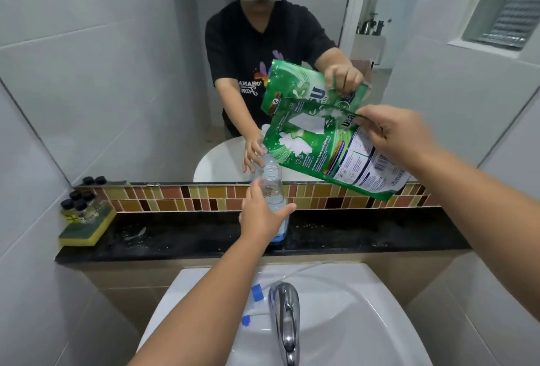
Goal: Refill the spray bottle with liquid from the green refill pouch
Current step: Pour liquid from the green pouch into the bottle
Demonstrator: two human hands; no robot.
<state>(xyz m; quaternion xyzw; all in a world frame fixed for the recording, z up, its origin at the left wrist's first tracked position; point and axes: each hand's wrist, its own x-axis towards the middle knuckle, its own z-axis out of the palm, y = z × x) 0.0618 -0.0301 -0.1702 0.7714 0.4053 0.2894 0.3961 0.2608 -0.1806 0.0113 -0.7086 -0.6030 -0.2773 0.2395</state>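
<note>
A clear spray bottle (274, 184) without its head stands upright on the black ledge (181, 237) behind the sink, with some clear liquid near its base. My left hand (261, 215) wraps around its body. My right hand (391, 132) grips the top edge of the green refill pouch (321, 149) and holds it tilted, its lower left corner at the bottle's open neck. The pour spout itself is hidden behind the pouch. The blue and white spray head with its tube (257, 297) lies in the white sink (365, 322).
A chrome tap (285, 319) rises at the sink's middle. A yellow-green sponge (86, 230) carrying several small black-capped bottles (79, 205) sits at the ledge's left end. A mirror (117, 73) above a mosaic tile strip shows a person's reflection. White tiled walls close in on both sides.
</note>
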